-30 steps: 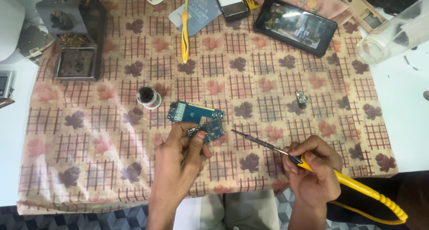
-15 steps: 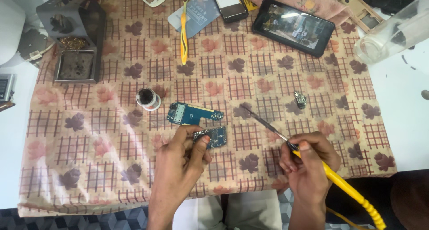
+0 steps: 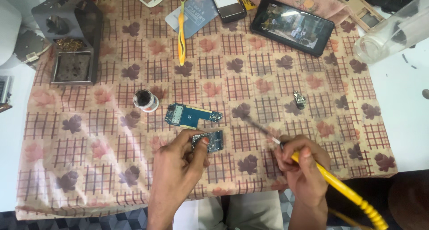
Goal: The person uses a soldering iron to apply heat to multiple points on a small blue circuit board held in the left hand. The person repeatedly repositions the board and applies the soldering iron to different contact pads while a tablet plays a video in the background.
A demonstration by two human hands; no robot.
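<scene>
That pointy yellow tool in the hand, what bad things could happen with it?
The soldering iron in the right hand is probably hot, and its tip hangs just above the patterned cloth, so it might scorch it. The left hand pinches the small circuit board with bare fingertips, which the tip could burn. The yellow cable runs off the table edge; a tug might jerk the iron.
</scene>
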